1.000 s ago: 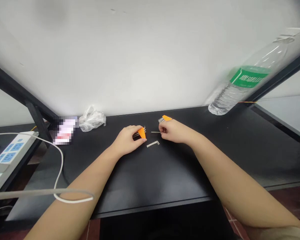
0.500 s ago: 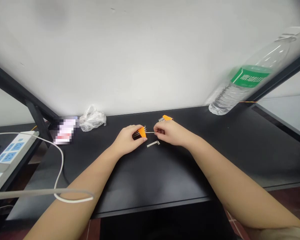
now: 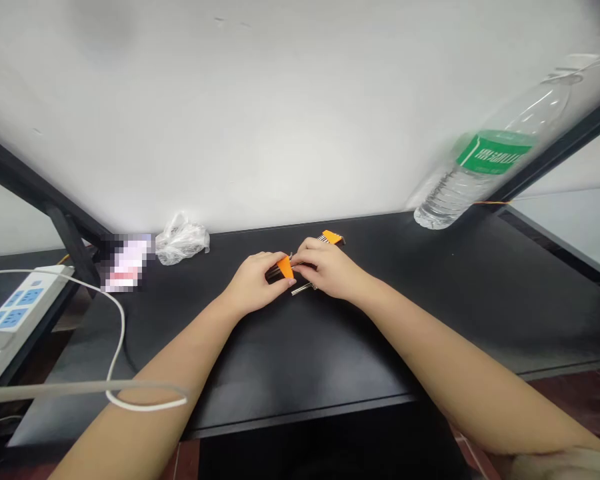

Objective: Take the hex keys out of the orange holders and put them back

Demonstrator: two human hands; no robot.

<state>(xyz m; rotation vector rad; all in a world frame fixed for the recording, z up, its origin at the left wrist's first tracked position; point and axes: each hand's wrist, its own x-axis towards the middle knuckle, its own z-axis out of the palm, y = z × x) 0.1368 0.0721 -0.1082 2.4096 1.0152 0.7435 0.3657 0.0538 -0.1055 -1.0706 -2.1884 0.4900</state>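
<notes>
A: What do we count at the middle of the counter?

B: We see two orange hex key holders. Our left hand (image 3: 254,281) is closed around the first orange holder (image 3: 285,268), with its dark keys showing at the end. The second orange holder (image 3: 332,237) lies on the black counter (image 3: 300,350), just beyond our right hand (image 3: 327,269). One loose L-shaped hex key (image 3: 303,289) lies partly under that hand.

A: And what has changed since the earlier frame?

B: Our right hand has moved left and now meets the left hand at the first holder. Its fingers are curled over the holder, but we cannot tell what they grip. The thin straight hex key that it held apart from the holder is now hidden.

A: What else do we count nearby?

B: One water bottle (image 3: 480,170), one plastic bag (image 3: 181,241), and one power strip (image 3: 23,308) with a white cable (image 3: 120,333).
</notes>
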